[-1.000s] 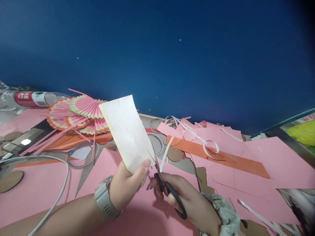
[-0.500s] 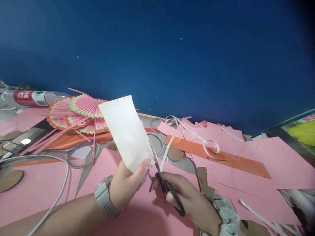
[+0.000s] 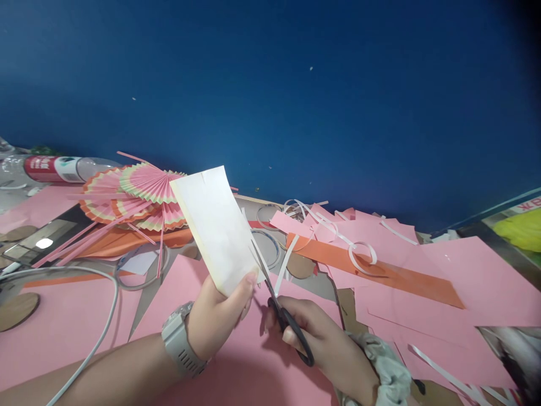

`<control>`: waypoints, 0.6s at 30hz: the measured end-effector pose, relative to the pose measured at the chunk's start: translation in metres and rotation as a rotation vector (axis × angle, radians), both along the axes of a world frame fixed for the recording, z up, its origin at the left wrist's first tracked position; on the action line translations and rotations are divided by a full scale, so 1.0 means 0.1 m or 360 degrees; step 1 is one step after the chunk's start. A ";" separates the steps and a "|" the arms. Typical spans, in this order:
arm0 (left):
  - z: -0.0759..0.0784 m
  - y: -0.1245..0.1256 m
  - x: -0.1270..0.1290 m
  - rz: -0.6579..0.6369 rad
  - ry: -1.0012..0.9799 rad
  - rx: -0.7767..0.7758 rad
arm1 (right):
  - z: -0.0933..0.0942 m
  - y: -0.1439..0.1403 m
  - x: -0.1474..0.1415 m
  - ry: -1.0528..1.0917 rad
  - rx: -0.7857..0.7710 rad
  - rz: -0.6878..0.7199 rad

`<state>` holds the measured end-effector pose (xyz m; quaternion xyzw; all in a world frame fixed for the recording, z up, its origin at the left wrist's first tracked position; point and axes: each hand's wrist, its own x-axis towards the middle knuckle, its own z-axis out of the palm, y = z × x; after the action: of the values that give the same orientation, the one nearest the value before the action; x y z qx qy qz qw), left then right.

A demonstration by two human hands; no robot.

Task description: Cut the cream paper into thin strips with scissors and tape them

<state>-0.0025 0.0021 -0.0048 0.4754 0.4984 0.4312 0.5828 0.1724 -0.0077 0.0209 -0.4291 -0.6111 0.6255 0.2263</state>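
Between the thumb and fingers of my left hand (image 3: 226,313) is a white piece of paper (image 3: 217,225), held up at a tilt. My right hand (image 3: 315,332) grips black-handled scissors (image 3: 291,327), with their blades along the paper's right edge. A narrow white strip (image 3: 284,265) hangs beside the blades; I cannot tell whether it is still joined to the paper. Beneath both hands lies a large pink sheet (image 3: 270,378).
Pleated paper fans (image 3: 143,192) and a plastic bottle (image 3: 54,169) are at the left, near a phone (image 3: 42,239) and a white cable (image 3: 103,332). Tape rolls (image 3: 127,282), an orange strip (image 3: 401,276) and pink sheets (image 3: 477,265) surround the hands. A blue wall (image 3: 270,101) rises behind.
The scissors have moved slightly up and left along the paper's edge, and their handles are closer together. The left hand has hardly moved.
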 end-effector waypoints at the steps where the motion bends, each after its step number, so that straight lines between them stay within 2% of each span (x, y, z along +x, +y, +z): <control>1: 0.00 0.00 0.00 -0.0003 0.0006 0.0000 | 0.00 0.00 0.00 -0.0001 -0.0007 -0.0004; 18: 0.00 0.00 0.00 0.0021 0.0027 -0.0016 | -0.04 0.00 0.01 0.0046 -0.0051 -0.0017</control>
<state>-0.0027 0.0021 -0.0052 0.4727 0.5088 0.4285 0.5780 0.1738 -0.0079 0.0166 -0.4267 -0.5954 0.6401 0.2316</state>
